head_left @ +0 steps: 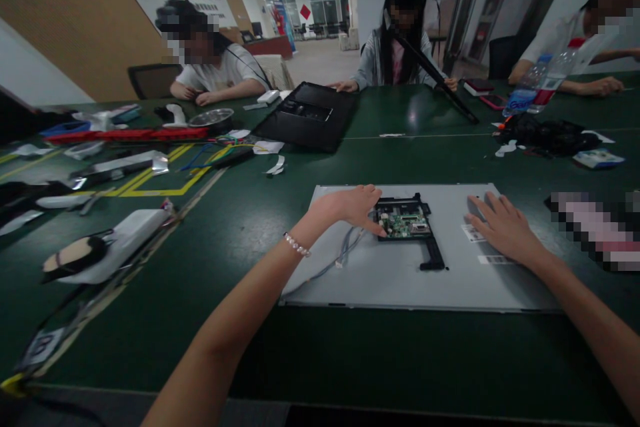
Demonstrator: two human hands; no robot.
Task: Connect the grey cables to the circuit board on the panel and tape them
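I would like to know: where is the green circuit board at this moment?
In the head view, the green circuit board sits right of centre, in the black bracket on the grey panel, just right of the left hand.

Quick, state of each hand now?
Left hand: open, thumb and fingers apart at the left edge of the circuit board.
Right hand: open, fingers spread over the gray panel.

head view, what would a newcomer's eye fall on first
Probably the grey panel on the green table in front, with a circuit board in a black frame near its middle. The left hand is at the board's left side, the right hand at the panel's right. Across the table, a person holds a long black bar.
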